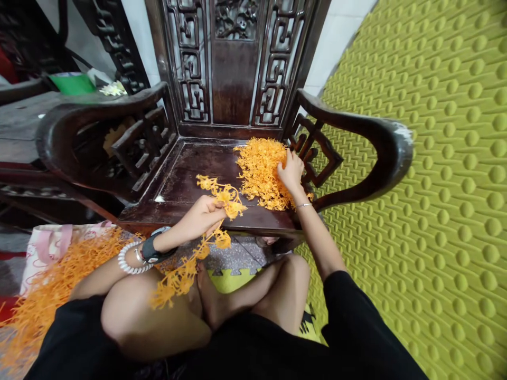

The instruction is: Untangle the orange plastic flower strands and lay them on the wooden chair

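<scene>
I sit cross-legged on the floor in front of a dark carved wooden chair (186, 174). My left hand (202, 216) is closed around a long string of orange plastic flower pieces (186, 269) that hangs down over my knee. My right hand (290, 171) reaches onto the seat and rests on a heap of loose orange flower pieces (259, 169), fingers curled into the pile. A watch and a white bead bracelet sit on my left wrist.
A large mass of orange plastic strands (51, 285) lies on a pink-and-white bag (47, 245) at my left. A green studded foam mat (435, 158) covers the floor on the right. A dark table with a green container (73, 83) stands behind the chair's left arm.
</scene>
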Available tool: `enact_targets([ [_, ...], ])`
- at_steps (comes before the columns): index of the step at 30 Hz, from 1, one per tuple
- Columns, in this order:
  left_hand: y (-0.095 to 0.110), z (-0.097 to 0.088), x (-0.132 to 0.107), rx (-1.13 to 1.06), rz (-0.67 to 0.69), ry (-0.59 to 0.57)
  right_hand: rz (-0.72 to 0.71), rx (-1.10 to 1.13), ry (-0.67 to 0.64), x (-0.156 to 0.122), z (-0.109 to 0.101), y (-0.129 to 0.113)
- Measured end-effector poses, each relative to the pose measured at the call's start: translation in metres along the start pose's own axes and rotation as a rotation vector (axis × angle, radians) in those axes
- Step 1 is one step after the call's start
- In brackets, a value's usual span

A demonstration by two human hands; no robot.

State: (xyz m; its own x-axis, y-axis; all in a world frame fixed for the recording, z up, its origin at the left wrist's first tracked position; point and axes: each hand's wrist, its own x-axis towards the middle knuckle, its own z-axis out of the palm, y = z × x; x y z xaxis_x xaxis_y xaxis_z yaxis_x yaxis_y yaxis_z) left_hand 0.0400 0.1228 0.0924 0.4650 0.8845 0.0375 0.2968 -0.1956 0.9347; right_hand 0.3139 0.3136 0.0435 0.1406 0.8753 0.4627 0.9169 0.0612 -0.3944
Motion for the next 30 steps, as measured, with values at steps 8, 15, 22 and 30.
enact_targets([
  [8, 0.000, 0.009, 0.009, 0.052, 0.021, 0.044, -0.465, 0.742, 0.066, -0.128, -0.064, -0.085],
  [15, 0.005, 0.015, 0.008, 0.308, 0.079, 0.053, -0.367, 0.757, -0.121, -0.182, -0.069, -0.119],
  [22, 0.010, 0.019, -0.001, 0.498, 0.128, 0.015, -0.322, 0.833, -0.102, -0.171, -0.059, -0.110],
  [30, -0.001, 0.026, 0.003, -0.337, 0.020, -0.256, -0.022, 1.063, 0.105, -0.171, -0.047, -0.105],
])
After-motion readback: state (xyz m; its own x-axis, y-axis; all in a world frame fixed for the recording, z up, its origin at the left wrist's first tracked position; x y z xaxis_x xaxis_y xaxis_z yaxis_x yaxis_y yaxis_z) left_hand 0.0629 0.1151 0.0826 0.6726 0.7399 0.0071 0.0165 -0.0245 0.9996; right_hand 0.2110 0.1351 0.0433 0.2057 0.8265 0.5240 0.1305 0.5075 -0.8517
